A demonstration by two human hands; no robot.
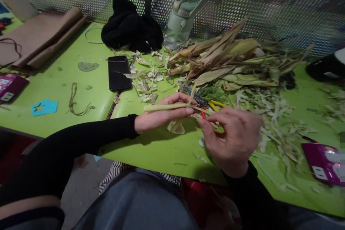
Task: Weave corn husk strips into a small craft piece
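A pale corn husk strip (167, 107) lies along my left hand (164, 113), pinched between its thumb and fingers. Another piece of husk sticks up from the pinch. My right hand (231, 133) is closed at the strip's thin right end, thumb against fingers, a little blurred. Behind and below the hands lie scissors (221, 133) with red handles, partly hidden by my right hand. Pliers (198, 97) with yellow grips rest just beyond the fingertips. A loose husk scrap (176, 127) sits under my left hand.
A heap of dry corn husks (215, 57) spreads at the back, with shredded strips (280, 122) to the right. A phone (119, 73), a green bottle (179, 21), black cloth (132, 28), a brown sheet (40, 39) and purple boxes (322, 163) stand around the green table (161, 158).
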